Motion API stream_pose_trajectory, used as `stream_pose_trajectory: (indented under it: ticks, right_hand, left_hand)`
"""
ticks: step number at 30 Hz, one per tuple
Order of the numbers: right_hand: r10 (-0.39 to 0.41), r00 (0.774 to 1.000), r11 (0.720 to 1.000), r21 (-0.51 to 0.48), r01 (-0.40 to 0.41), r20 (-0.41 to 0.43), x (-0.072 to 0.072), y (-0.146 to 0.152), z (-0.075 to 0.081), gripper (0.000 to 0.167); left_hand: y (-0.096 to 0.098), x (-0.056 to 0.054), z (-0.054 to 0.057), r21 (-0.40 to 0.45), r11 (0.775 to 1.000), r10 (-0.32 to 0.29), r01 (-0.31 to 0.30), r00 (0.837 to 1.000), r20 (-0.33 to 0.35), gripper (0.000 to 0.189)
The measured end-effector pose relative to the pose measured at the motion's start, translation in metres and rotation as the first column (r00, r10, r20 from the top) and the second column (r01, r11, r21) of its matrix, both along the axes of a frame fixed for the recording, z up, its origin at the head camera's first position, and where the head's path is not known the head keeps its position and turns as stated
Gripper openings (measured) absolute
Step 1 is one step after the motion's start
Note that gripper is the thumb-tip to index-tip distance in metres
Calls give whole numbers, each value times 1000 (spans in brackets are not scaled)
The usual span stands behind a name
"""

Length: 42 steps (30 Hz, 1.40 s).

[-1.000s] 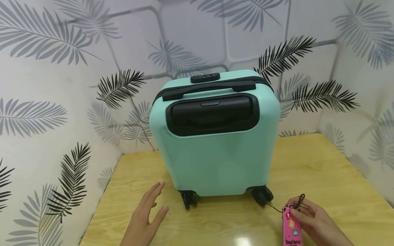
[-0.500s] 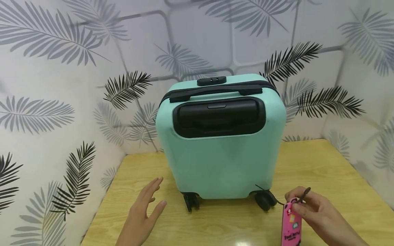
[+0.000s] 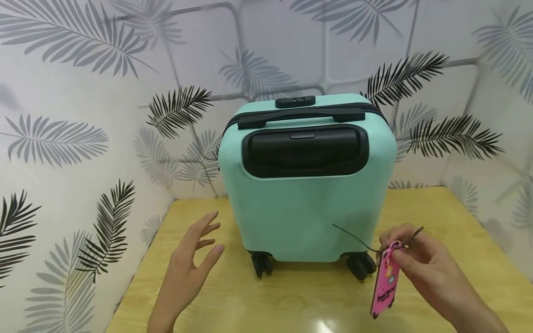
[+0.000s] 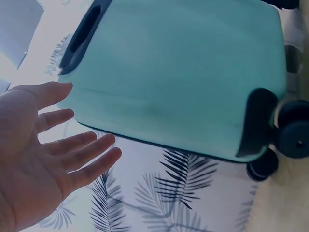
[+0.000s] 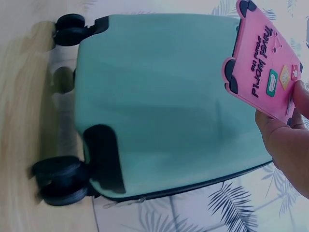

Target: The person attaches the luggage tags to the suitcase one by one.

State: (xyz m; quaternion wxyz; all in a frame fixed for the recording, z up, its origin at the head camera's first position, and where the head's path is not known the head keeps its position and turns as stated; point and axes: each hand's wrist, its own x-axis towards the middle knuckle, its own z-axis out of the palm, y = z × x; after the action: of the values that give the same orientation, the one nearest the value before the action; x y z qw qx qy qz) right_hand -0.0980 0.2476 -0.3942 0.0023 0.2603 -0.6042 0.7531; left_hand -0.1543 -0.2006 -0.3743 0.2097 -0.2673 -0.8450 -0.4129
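A mint-green suitcase (image 3: 308, 212) stands upright on its black wheels, its black handle recess (image 3: 306, 150) facing me. In front of its lower right corner my right hand (image 3: 429, 273) pinches the top of a pink luggage tag (image 3: 385, 282). A thin dark strap (image 3: 351, 236) sticks out from the tag towards the left, across the suitcase front. Raised lettering and small coloured patches show on the tag (image 5: 265, 63) in the right wrist view. To the left of the suitcase my left hand (image 3: 187, 263) is held up, fingers spread and holding nothing; it appears apart from the case.
The suitcase rests on a light wooden table (image 3: 291, 300) with a patterned wall (image 3: 166, 55) of leaf prints behind and at both sides. A black carry handle (image 3: 301, 116) and a combination lock (image 3: 295, 101) sit on the suitcase's top.
My right hand has lifted the luggage tag up from lower down, and the tag now tilts. My left hand has risen slightly. The view has shifted, so the suitcase appears farther right.
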Motion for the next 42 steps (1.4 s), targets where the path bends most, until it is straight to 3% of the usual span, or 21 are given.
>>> stream_pose_trajectory:
  ticks: [3,8,13,19,30,36,42]
  right_hand:
    - [-12,1000,1000,-22,11,-13,0,-5,11,37]
    - [30,996,995,-90,-37,-81,-4,-12,21,39]
    - [64,989,989,-122,-81,-135,-11,-18,35,38]
    - [58,987,994,-80,-71,-149,-14,-29,60,37]
    - [105,952,972,-174,-160,-289,-25,-42,79,33]
    - [33,957,988,-137,-75,-289,-23,-51,90,31]
    - [-88,936,995,-70,68,-342,-26,-57,109,24]
  left_hand:
    - [7,-2,9,18,999,-31,31,1000,-1,68]
    - [15,0,20,47,997,-67,67,998,-1,69]
    - [22,2,35,75,989,-120,127,989,-92,66]
    - [34,4,55,92,980,-160,178,972,-174,59]
    - [62,4,78,63,966,-237,251,957,-168,48]
    - [78,9,86,49,959,-266,278,950,-165,44]
    - [92,7,97,28,949,-299,313,928,-221,39]
